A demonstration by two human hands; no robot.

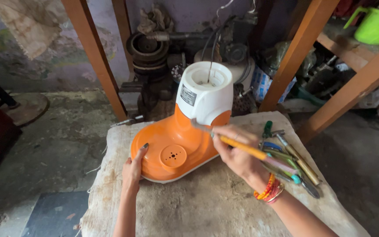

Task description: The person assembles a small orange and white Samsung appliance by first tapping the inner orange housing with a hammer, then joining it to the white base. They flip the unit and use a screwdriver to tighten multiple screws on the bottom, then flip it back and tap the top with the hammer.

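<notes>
While the left hand (133, 169) presses flat against the rim of the orange-and-white mixer base (185, 131) lying on its side on the cloth-covered table (207, 206), the right hand (235, 151) pinches a yellow-handled tool (237, 146) against its white housing. A small grey rectangular label (188, 95) sits on that housing. Loose tools (292, 164) crowd the right edge; the near cloth lies open.
</notes>
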